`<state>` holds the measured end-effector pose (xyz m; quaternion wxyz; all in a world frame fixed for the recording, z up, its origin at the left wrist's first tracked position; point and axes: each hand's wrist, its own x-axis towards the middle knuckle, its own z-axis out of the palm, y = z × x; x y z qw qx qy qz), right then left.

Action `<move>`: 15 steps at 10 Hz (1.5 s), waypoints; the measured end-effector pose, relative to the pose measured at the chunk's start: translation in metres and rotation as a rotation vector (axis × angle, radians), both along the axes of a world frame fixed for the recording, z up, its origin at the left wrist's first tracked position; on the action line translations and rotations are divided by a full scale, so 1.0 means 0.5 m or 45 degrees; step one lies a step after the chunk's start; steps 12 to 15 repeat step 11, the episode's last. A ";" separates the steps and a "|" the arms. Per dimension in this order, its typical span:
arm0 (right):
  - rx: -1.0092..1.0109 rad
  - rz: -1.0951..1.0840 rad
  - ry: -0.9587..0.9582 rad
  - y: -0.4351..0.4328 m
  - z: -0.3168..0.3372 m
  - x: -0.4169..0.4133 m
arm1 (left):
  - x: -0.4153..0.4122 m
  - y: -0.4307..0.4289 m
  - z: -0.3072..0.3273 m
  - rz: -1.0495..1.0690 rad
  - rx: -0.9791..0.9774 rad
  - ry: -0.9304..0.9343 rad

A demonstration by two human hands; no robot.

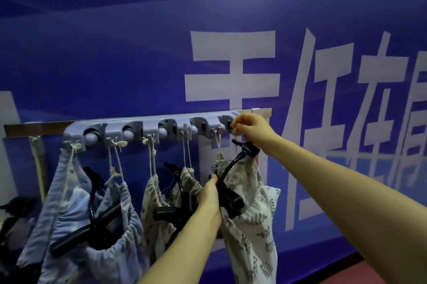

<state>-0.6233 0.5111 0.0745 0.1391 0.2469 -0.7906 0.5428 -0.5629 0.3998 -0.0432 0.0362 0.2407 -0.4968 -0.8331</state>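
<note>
R hand = right hand (248,127), up at the far-right slot of the rack (147,130). Its fingertips are pinched together on a thin cord (234,137) hanging just below the slot. L hand = left hand (211,193), lower down w/ fingers curled round the black hanger (232,202) where its curved neck meets the chunky body. The hanger is glossy plastic. Its hook end sits just under the R wrist, not on any peg. Leaf-print bag (254,226) hangs behind and below the hanger. It's soft off-white cloth w/ a grey-green sprig pattern, gathered at the top and falling in loose folds, and it touches the L hand.

The rack is moulded grey plastic w/ rounded slots and ball rollers, fixed on a flat shiny metal rail (261,111). Further left a pale blue bag (76,202) of crinkled fabric hangs on a knotted rope drawstring w/ another dark hanger against it. Behind is a smooth blue wall banner (115,64) w/ big white block characters
</note>
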 end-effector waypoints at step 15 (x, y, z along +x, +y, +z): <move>0.019 -0.537 0.144 -0.026 -0.036 0.071 | 0.122 -0.137 0.011 -0.128 -0.400 -0.082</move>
